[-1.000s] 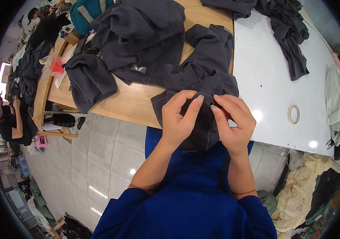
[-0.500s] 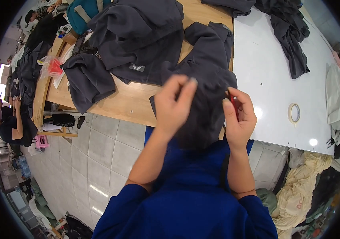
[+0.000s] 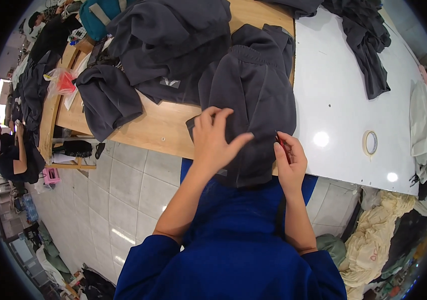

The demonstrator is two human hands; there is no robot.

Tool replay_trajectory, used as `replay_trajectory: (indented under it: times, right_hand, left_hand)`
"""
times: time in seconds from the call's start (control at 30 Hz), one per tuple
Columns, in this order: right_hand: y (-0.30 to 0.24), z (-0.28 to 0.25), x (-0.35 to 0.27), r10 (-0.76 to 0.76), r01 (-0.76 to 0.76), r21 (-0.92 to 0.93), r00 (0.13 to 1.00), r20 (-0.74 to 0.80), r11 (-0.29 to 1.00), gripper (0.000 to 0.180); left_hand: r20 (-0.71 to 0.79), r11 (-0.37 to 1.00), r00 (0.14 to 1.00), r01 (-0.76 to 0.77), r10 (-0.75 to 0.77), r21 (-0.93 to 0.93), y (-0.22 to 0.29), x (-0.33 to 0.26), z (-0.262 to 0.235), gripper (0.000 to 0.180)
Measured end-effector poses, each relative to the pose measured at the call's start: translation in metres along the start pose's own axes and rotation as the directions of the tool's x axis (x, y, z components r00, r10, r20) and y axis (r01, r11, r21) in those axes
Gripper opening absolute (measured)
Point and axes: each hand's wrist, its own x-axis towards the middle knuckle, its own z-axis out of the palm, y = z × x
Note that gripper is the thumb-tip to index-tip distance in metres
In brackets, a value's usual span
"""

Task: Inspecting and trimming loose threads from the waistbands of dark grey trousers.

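Note:
A dark grey garment with a gathered elastic band lies lengthwise on the wooden table, its near end hanging over the front edge toward me. My left hand is over its left side, fingers spread and holding nothing; I cannot tell whether it touches the cloth. By the garment's lower right side, my right hand is closed around a small red tool with a dark pointed tip. The fingers hide most of that tool.
More dark grey garments are heaped on the wooden table at the back left. A white table adjoins on the right, bearing a tape roll and dark garments. Cream cloth lies low on the right. Another person is at far left.
Both hands have come down toward me, and the left one has gone from pinched to spread. The garment now lies flatter and smoother, with its elastic band showing at the far end.

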Motion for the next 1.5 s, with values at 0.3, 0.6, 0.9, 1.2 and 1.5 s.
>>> replay_trajectory:
  times: [0.3, 0.6, 0.9, 1.2, 1.5]
  right_hand:
    - [-0.011, 0.011, 0.005, 0.003, -0.009, 0.083, 0.998, 0.071, 0.997, 0.023]
    - [-0.032, 0.020, 0.007, -0.352, 0.360, -0.266, 0.933, 0.079, 0.894, 0.027]
    - [-0.034, 0.021, 0.014, -0.513, 0.499, -0.372, 0.856, 0.067, 0.783, 0.027]
    - [-0.036, 0.023, 0.012, -0.534, 0.511, -0.356, 0.845, 0.039, 0.782, 0.024]
    - [-0.038, 0.021, 0.014, -0.576, 0.543, -0.400, 0.816, 0.044, 0.739, 0.021]
  left_hand:
    - [0.029, 0.992, 0.999, 0.043, -0.040, -0.121, -0.007, -0.015, 0.019, 0.023]
    - [-0.025, 0.963, 0.999, -0.042, 0.037, -0.267, 0.018, -0.011, -0.001, 0.016]
    - [-0.008, 0.916, 1.000, -0.011, 0.009, -0.400, 0.024, -0.011, -0.003, 0.017]
    - [0.187, 0.689, 0.980, 0.182, -0.069, -0.701, 0.017, -0.012, -0.004, 0.019]
    - [0.234, 0.679, 0.968, 0.230, -0.087, -0.697, 0.021, -0.010, -0.007, 0.021]
